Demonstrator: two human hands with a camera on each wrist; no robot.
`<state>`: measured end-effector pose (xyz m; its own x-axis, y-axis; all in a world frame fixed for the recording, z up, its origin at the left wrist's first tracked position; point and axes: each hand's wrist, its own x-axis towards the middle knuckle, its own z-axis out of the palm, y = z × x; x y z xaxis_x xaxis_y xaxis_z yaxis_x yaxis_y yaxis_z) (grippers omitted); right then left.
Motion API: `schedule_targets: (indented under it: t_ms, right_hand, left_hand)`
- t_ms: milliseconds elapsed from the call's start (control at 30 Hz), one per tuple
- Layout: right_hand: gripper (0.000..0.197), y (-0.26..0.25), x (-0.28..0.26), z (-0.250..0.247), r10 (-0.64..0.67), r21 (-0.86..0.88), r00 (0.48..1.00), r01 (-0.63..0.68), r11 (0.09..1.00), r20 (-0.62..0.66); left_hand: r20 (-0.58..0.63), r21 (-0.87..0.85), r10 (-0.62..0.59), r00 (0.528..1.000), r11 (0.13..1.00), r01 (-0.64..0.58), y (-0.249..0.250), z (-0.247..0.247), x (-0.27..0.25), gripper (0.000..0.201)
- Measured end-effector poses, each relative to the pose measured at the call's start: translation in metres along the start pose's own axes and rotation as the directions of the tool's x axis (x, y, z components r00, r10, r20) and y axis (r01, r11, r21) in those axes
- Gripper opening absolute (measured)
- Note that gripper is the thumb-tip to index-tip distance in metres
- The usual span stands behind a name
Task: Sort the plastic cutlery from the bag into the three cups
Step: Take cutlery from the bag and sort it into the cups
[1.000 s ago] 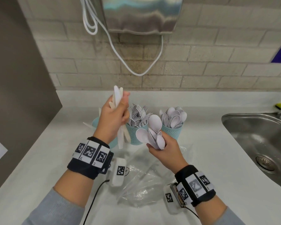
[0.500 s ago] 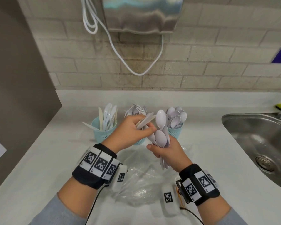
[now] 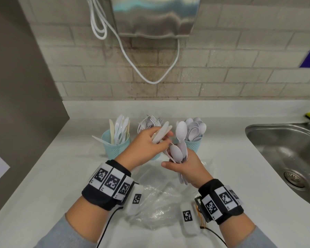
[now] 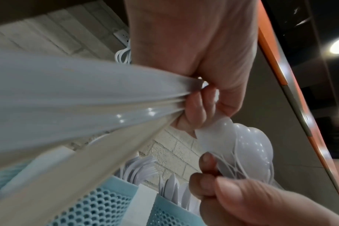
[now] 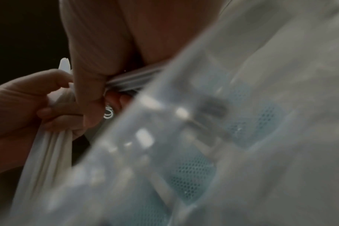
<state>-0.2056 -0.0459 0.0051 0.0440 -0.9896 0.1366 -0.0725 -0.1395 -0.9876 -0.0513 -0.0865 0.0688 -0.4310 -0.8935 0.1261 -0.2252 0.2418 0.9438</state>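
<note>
My left hand (image 3: 147, 145) grips a few knives (image 3: 160, 134) while my right hand (image 3: 188, 167) clutches a bundle of spoons (image 3: 179, 149) above the emptied bag (image 3: 156, 208) on the bench (image 3: 43, 185), so next I'd drop each bunch into its matching cup, spoons rightmost (image 3: 194, 144), knives leftmost (image 3: 115, 149).

Teal perforated cups (image 3: 115, 148), white spoons (image 3: 179, 151)

knife cup (image 3: 115, 147) L of L hand (image 3: 147, 149) | fork cup (image 3: 147, 125) behind it | spoon cup (image 3: 193, 144) behind R hand (image 3: 188, 167) | bag (image 3: 156, 206) btw wrists
</note>
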Motion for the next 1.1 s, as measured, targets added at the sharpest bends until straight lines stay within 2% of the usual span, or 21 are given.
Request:
schedule_targets:
  t_ms: [100, 167, 233, 333, 400, 500, 567, 600, 667, 733, 833, 1000, 1100]
  right_hand:
    - [0.035, -0.001, -0.001, 0.001, 0.006, -0.034, 0.999, -0.005, 0.999, 0.033]
    - [0.026, -0.002, 0.0, 0.003, 0.024, -0.014, 0.999, -0.024, 1.0, 0.031]
    - [0.014, -0.003, 0.001, 0.003, 0.046, -0.003, 0.998, -0.046, 0.999, 0.035]
    - [0.015, -0.003, 0.001, 0.003, 0.07, -0.062, 0.996, -0.067, 0.996, 0.056]
    - [0.014, -0.002, 0.001, 0.004, 0.079, -0.071, 0.996, -0.075, 0.995, 0.045]
    - [0.012, -0.004, 0.003, 0.007, 0.064, -0.035, 0.998, -0.063, 0.997, 0.022]
    - [0.016, -0.004, 0.004, 0.006, 0.068, -0.027, 0.998, -0.067, 0.997, 0.014]
    - [0.022, -0.004, 0.005, 0.006, 0.077, -0.028, 0.997, -0.077, 0.997, 0.009]
    - [0.03, -0.003, 0.006, 0.003, 0.095, -0.02, 0.995, -0.095, 0.995, -0.01]
    - [0.026, -0.004, 0.005, 0.0, 0.108, -0.016, 0.994, -0.108, 0.994, -0.025]
    - [0.012, -0.016, 0.008, -0.006, 0.099, -0.005, 0.992, -0.1, 0.995, -0.079]
    - [0.019, -0.062, 0.03, -0.031, -0.065, -0.043, 0.98, 0.057, 0.997, -0.189]
    - [0.025, -0.091, 0.05, -0.045, -0.196, -0.029, 0.932, 0.197, 0.98, -0.303]
  left_hand:
    - [0.025, 0.114, 0.005, 1.0, 0.993, -0.008, 0.001, 0.0, 0.001, 0.016]
    - [-0.023, 0.154, 0.026, 0.999, 0.988, -0.022, 0.003, 0.001, 0.002, 0.011]
    - [-0.105, 0.128, 0.042, 0.994, 0.991, -0.028, 0.006, 0.001, 0.005, 0.004]
    - [-0.21, 0.035, 0.06, 0.976, 0.998, -0.053, 0.01, -0.002, 0.01, 0.012]
    - [-0.194, 0.041, 0.057, 0.979, 0.998, -0.05, 0.011, -0.002, 0.011, 0.015]
    - [-0.093, 0.156, 0.029, 0.995, 0.988, -0.014, 0.009, 0.003, 0.01, 0.016]
    - [-0.062, 0.167, 0.034, 0.998, 0.986, -0.024, 0.006, 0.004, 0.01, 0.012]
    - [-0.087, 0.148, 0.052, 0.995, 0.988, -0.039, 0.006, 0.004, 0.009, 0.011]
    - [-0.211, 0.081, 0.096, 0.973, 0.993, -0.08, 0.007, 0.0, 0.01, 0.012]
    - [-0.338, 0.021, 0.113, 0.934, 0.993, -0.113, 0.01, -0.009, 0.013, 0.017]
    - [-0.419, -0.078, 0.084, 0.904, 0.989, -0.128, 0.011, -0.029, 0.019, 0.026]
    - [-0.472, -0.298, 0.028, 0.881, 0.936, -0.19, 0.009, -0.07, 0.029, 0.033]
    - [-0.524, -0.372, 0.025, 0.851, 0.892, -0.256, 0.01, -0.091, 0.034, 0.034]
